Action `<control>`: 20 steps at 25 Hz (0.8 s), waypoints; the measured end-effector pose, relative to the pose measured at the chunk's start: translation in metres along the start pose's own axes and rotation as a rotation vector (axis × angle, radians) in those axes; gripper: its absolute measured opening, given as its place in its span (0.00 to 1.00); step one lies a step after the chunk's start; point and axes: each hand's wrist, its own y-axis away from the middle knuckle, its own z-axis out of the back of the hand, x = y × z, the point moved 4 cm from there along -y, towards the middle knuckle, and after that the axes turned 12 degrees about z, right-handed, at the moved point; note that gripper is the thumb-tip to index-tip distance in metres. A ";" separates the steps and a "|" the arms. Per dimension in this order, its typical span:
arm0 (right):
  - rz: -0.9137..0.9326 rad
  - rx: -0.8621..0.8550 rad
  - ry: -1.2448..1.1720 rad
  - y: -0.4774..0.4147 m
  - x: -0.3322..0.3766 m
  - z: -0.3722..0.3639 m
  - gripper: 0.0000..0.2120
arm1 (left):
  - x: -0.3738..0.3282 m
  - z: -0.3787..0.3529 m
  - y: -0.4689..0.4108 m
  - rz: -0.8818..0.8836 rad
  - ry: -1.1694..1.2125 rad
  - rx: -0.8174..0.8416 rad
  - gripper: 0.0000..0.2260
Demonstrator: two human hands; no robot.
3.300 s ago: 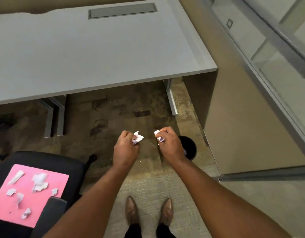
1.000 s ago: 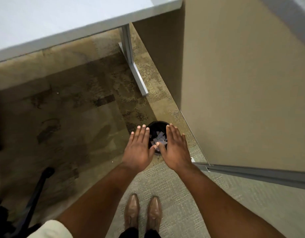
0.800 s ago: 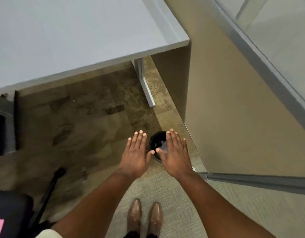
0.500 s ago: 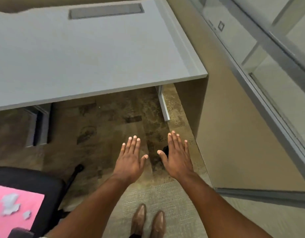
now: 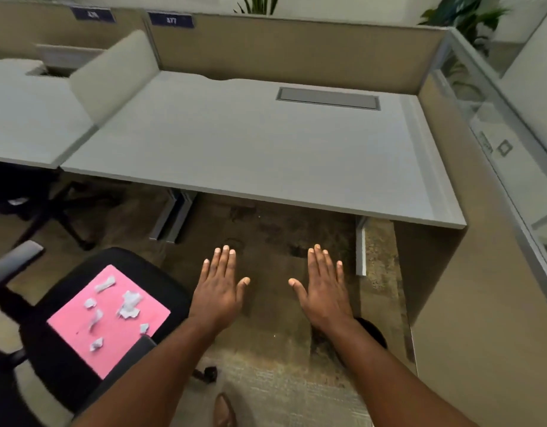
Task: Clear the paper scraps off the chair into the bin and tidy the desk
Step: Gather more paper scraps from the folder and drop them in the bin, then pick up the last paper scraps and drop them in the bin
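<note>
The desk (image 5: pixel 250 155) fills the upper middle of the frame, a partition (image 5: pixel 297 53) behind it. At lower left stands the chair (image 5: pixel 161 291), a sheet (image 5: pixel 112 337) on its seat with paper scraps (image 5: pixel 129 303) scattered on it. The left hand (image 5: pixel 218 295) and right hand (image 5: pixel 323 295) hang side by side at centre, apart. The bin (image 5: pixel 372 332) sits lower right, partly hidden behind the right forearm.

my right forearm covers most of the bin (image 5: pixel 377 333), so i only get a dark sliver of rim and can't see inside. the chair (image 5: pixel 65 359) runs off the left and bottom edges. one shoe (image 5: pixel 224 412) is cut off at the bottom. partition number tags (image 5: pixel 171 20) are too blurry to read properly.
</note>
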 end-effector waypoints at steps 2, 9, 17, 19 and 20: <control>0.050 0.010 0.001 -0.014 0.025 0.000 0.39 | 0.028 0.013 -0.001 0.054 0.002 -0.013 0.31; 0.164 0.054 0.040 -0.064 0.117 -0.021 0.40 | 0.136 0.034 -0.006 0.183 0.028 -0.035 0.32; 0.284 0.128 0.031 -0.129 0.244 -0.065 0.39 | 0.278 0.045 -0.001 0.338 0.030 0.004 0.33; 0.322 0.145 0.029 -0.144 0.276 -0.078 0.39 | 0.312 0.047 0.002 0.386 0.013 0.000 0.34; 0.341 0.162 0.025 -0.151 0.291 -0.086 0.39 | 0.328 0.047 0.002 0.411 0.010 0.002 0.34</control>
